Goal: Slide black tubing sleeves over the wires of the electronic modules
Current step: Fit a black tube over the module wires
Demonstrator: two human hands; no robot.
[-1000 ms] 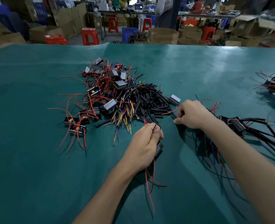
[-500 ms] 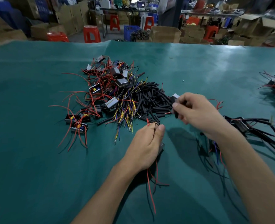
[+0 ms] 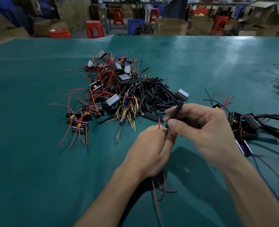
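Right hand [image 3: 199, 126]: thumb and forefinger pinch 1 black sleeve [image 3: 174, 114] near its lower end, tilted, mouth aimed at the wire tips. Left hand [image 3: 150, 148]: fingers curled round a wire bundle [image 3: 158, 125], tips protruding just above the fist; module itself hidden in the palm.

Handling (est.): sleeve is light, semi-flexible, prob. slick; hold close to the mouth for aim. Wires are thin and limp; pinch just below the tips or they will buckle.

Sleeve stock [image 3: 153, 97] lies on the tabletop [image 3: 37, 161] beside the unsleeved modules [image 3: 106, 89]; sleeved units [image 3: 247, 125] to the right.
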